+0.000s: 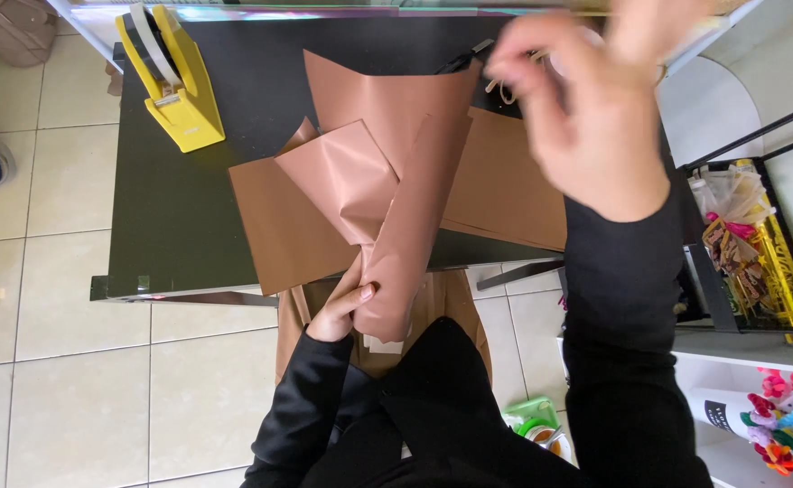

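Looking down at: a dark table [171, 217] with brown wrapping paper all over it, shot from the head camera.
Left hand: the left hand [342, 307] is clamped around the narrow bottom end of a brown paper cone [396, 199], fingers curled tight on it right at the table's near edge.
Paper cone: it's rolled like a bouquet wrap, skinny end toward the person, wide end fanning out over the table, tilted a bit to the right.
Right hand: the right hand [586, 99] is up in the air over the far right side of the table, blurry, fingers bent and pinched together near some pale string [502, 89]. Honestly can't tell if it's actually holding the string.
Flat sheets: more brown sheets [279, 226] lie flat under and beside the cone, one sticking off the front edge.
Tape dispenser: yellow tape dispenser [175, 77] sits at the far left corner, well apart from both hands.
Right side: a black rack [740, 253] with gold and brown wrapping bits in it.
Floor: pale tiles [44, 298].
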